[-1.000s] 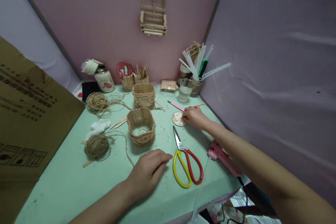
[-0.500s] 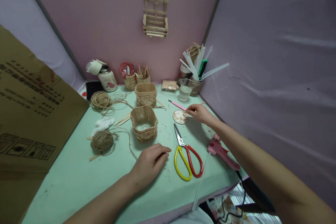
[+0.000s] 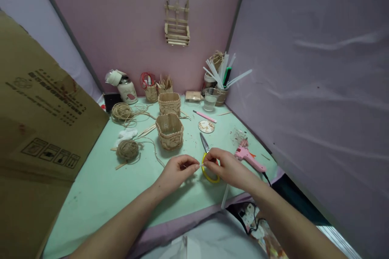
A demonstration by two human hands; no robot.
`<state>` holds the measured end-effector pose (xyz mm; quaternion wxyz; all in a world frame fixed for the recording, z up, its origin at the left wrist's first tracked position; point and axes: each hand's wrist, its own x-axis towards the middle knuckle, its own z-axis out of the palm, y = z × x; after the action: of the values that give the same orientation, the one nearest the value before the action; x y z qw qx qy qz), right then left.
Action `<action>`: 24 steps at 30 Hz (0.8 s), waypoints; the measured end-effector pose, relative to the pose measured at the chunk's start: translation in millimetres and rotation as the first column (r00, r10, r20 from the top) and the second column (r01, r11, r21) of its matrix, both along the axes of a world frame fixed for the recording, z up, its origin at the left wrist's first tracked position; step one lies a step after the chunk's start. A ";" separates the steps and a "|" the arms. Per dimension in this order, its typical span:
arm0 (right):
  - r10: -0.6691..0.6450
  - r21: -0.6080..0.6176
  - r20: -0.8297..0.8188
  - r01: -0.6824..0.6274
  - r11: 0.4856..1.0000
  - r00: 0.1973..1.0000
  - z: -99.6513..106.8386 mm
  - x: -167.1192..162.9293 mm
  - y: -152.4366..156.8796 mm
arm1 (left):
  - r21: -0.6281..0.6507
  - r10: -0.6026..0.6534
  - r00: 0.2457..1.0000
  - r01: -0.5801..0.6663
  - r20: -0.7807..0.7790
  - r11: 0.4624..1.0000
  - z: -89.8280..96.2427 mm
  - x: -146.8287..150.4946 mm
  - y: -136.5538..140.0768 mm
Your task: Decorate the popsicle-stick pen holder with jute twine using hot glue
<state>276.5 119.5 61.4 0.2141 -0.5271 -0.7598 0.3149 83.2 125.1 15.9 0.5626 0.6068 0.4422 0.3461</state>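
Observation:
My left hand [image 3: 177, 172] and my right hand [image 3: 224, 168] meet over the front of the table, thumb and fingers of each closed in a pinch. A tiny pale piece [image 3: 201, 165] shows between the fingertips, too small to name. Beneath my right hand lie scissors [image 3: 205, 142] with yellow and red handles, the red one mostly hidden. Beyond my left hand stands a square woven basket [image 3: 170, 131], with a second basket [image 3: 169, 103] behind it. A round white dish [image 3: 206, 126] holding small brownish bits is just past the scissors' tip.
A pink glue gun [image 3: 250, 158] lies at the right, its cord over the edge. Twine balls [image 3: 128, 150], a pink pen-like tool [image 3: 204, 116] and a cup of water [image 3: 210, 100] are around. A cardboard box [image 3: 57, 129] stands left; a small wooden rack [image 3: 177, 28] hangs behind.
My right hand has come back from the white dish to meet my left hand above the scissors. My left hand's fingers have drawn into a pinch. The view has shifted slightly.

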 end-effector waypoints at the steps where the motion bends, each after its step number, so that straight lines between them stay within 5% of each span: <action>1: -0.001 0.011 0.009 0.001 1.000 1.000 -2.6 -3.9 -2.9 | 0.012 0.000 1.000 0.000 -0.011 1.000 -0.1 -0.9 -1.2; 24: -0.018 0.028 0.018 0.017 0.999 1.000 -22.9 -17.7 -6.2 | 0.039 0.021 0.994 -0.017 -0.105 0.999 -5.1 -8.5 -4.7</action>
<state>258.9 113.4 38.5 0.2170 -0.5335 -0.7614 0.2976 74.7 120.4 10.8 0.5236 0.6307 0.4701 0.3274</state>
